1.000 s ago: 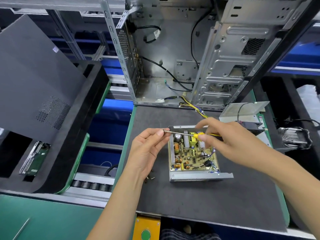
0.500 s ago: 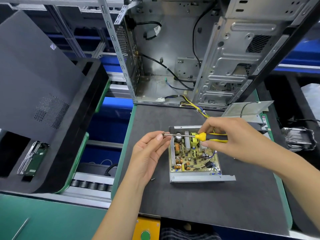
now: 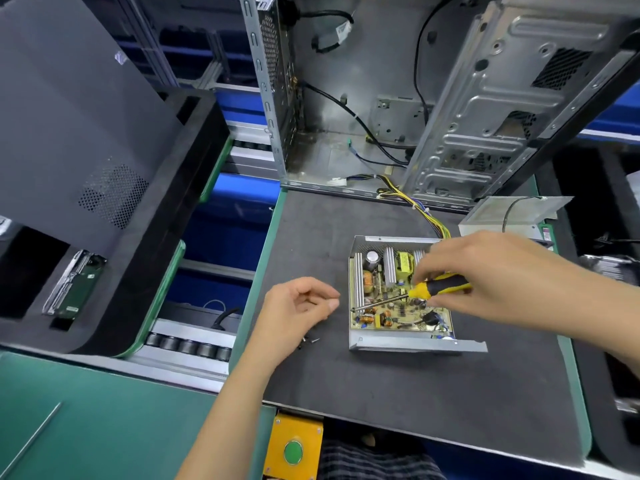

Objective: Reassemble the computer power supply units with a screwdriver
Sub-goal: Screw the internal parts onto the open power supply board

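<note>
Looked like the board-fastening step, cover not yet on. Open computer case (image 3: 433,98) at the back of the dark mat (image 3: 381,393); power supply unit (image 3: 398,296) in the middle of the mat, open-topped, board showing, cable bundle trailing back toward the case. Right hand (image 3: 485,275) over the unit, fingers clamped on the yellow-and-black screwdriver (image 3: 426,289), shaft slanted down-left, tip right at the board's left edge. Whether a screw sat on the tip: too small to tell. Left hand (image 3: 298,310) just beside the unit's left wall, not touching, fingers loosely curled, apparently holding nothing. Loose screws (image 3: 309,341) on the mat right below that hand. Probably next: seat the tip square on a screw hole, then turn without slipping onto components.
</note>
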The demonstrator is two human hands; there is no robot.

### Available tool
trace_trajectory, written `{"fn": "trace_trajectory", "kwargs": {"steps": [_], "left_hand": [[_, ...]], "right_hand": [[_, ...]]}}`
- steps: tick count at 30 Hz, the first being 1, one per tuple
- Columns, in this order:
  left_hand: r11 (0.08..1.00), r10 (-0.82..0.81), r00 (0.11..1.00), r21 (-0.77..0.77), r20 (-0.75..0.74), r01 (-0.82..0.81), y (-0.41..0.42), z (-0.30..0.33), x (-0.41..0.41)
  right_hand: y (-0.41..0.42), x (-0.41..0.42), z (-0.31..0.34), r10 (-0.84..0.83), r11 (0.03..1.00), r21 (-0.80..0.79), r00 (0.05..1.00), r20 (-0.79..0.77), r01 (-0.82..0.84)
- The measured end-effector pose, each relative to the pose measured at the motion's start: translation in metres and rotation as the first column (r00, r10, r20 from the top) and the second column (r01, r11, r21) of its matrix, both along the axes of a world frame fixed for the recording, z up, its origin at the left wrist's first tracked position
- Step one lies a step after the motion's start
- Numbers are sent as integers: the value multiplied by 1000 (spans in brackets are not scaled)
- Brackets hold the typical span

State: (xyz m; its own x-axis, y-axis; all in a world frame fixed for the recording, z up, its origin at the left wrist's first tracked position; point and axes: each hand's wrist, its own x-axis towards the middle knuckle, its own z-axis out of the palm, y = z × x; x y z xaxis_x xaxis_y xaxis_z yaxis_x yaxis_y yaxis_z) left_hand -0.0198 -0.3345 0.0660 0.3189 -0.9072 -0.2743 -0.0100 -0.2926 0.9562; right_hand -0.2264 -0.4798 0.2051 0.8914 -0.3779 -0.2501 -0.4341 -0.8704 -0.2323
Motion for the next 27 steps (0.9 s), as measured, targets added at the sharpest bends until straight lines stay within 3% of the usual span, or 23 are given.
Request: {"fn": "trace_trajectory", "kwargs": {"steps": [4,8,14,27], "left_hand": [[991,-131,945,20,300,131,1,-3,-6],[968,-248,867,68,432,243,1,-5,-9],[957,-282,831,75,480,282,-3,-7,-15],[946,-318,807,115,497,302,-8,-10,-19]], "right_hand": [[8,13,-2,102,986,-119,984,-144,-120],[15,24,-10,164,944,-227,938,-306,-239],[24,40,-15,188,913,-252,880,-437,-320],[28,52,-21,178,920,-236,870,-461,-314]]}}
